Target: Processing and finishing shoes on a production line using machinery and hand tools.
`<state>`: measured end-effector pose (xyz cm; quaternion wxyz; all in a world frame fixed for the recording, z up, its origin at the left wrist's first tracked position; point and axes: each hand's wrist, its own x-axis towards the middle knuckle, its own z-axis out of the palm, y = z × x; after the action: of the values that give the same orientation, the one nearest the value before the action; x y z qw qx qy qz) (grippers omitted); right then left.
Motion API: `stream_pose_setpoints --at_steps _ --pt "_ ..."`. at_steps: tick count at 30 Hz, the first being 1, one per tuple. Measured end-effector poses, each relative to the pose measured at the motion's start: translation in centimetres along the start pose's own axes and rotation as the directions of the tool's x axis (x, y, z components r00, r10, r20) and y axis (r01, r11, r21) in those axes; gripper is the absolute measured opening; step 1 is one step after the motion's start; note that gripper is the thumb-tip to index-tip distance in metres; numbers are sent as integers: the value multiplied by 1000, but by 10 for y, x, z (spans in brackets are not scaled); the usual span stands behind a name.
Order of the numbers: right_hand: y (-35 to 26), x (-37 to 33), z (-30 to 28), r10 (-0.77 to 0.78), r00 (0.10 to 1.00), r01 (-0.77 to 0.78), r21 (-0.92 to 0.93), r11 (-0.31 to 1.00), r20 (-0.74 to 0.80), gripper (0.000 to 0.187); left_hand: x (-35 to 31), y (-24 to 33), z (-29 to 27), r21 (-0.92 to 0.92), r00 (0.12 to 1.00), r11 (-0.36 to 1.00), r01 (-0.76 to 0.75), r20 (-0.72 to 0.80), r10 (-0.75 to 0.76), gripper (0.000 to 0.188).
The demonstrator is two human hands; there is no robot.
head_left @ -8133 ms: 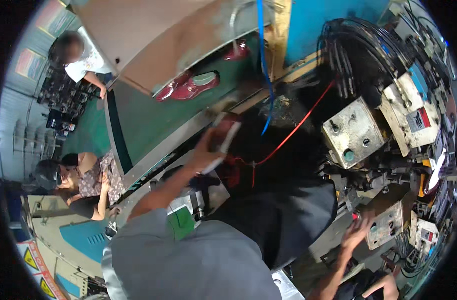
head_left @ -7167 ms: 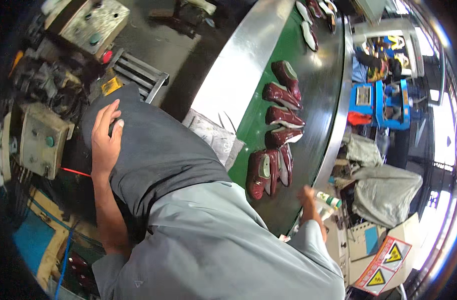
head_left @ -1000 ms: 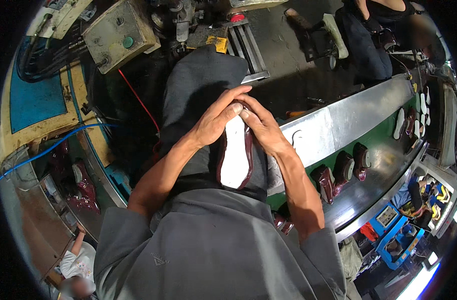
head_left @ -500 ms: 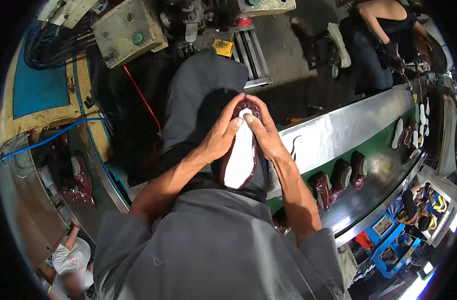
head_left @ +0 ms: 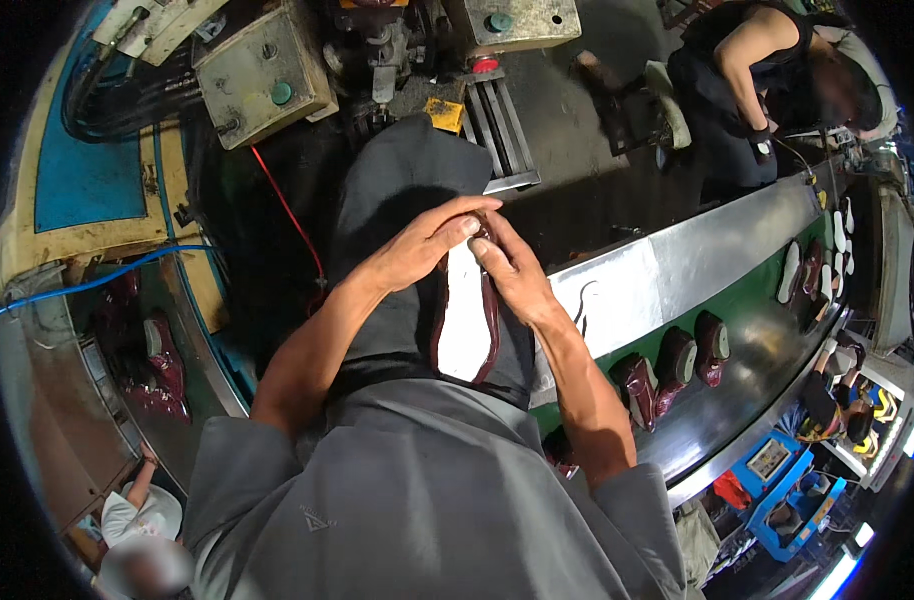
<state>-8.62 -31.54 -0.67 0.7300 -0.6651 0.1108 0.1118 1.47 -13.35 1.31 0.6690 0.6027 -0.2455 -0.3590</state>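
Note:
A glossy dark red shoe [head_left: 465,325] lies lengthwise over my lap, its white bottom face turned up and a dark red margin showing round it. At its far end my left hand [head_left: 424,246] is closed, thumb pressed on the white face near the tip and fingers bent over the end. My right hand [head_left: 517,280] grips the same end from the right side, its thumb also on the white face. The fingertips of both hands meet beyond the tip, so most of that end is covered.
To the right a metal ledge [head_left: 667,280] borders a green conveyor belt [head_left: 602,378] carrying several dark red shoes [head_left: 675,360]. Left stands another belt with shoes [head_left: 162,370]. Ahead are grey control boxes [head_left: 267,80], a red cord [head_left: 289,212] and a blue hose [head_left: 107,275]. A co-worker [head_left: 752,80] bends at upper right.
My left hand has shifted across the shoe's far end, fingers now over its tip. The right hand has turned slightly inward. The shoe has moved a little to the left.

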Motion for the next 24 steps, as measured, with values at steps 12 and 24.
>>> stream_pose_setpoints --at_steps 12,24 --pt "-50 -79 73 -250 946 280 -906 318 205 83 -14 -58 -50 78 793 993 94 -609 -27 32" --pt "-145 -14 18 -539 841 193 -908 371 -42 68 137 112 -233 -142 588 959 -246 -809 31 49"
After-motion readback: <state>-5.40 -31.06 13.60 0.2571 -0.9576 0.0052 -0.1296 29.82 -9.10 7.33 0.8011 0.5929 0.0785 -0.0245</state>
